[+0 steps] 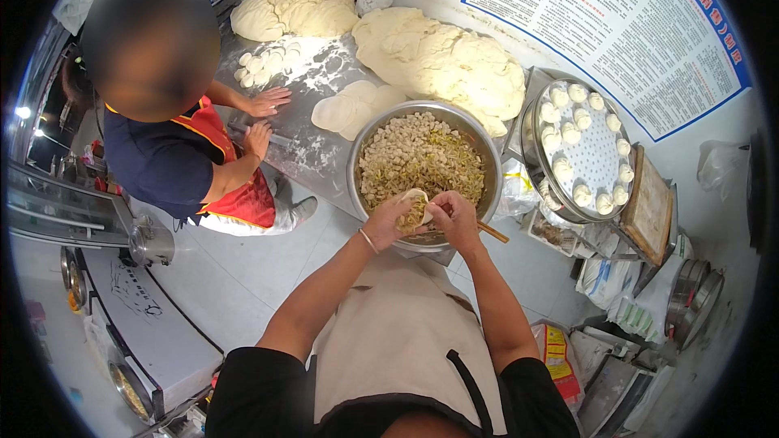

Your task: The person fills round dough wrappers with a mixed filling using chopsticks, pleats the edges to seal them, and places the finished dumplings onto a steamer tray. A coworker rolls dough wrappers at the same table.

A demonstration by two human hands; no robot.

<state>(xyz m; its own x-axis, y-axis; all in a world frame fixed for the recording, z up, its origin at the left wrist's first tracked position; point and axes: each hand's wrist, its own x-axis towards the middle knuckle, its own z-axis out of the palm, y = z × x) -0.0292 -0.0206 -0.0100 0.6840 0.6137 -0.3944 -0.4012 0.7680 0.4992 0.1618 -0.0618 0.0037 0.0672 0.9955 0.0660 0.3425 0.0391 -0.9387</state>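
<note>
A round dough wrapper (416,212) with chopped filling lies cupped in my left hand (388,222). The fingertips of my right hand (455,219) pinch its right edge. Both hands are over the near rim of a large steel bowl (355,179). Inside the bowl, crumbly pale filling (401,140) covers the far left part, and a greener shredded part (459,164) lies at the right. The end of a wooden stick (494,232), perhaps chopsticks, sticks out past the bowl's rim beside my right hand; its other end is hidden.
Flat dough wrappers (353,106) overlap left of the bowl, on a floured metal table (310,161). Large dough masses (438,61) lie behind. Filled buns (571,134) sit spaced on a round perforated steamer tray (593,161) at right. A co-worker (164,164) stands at left, hands near a rolling pin (277,139).
</note>
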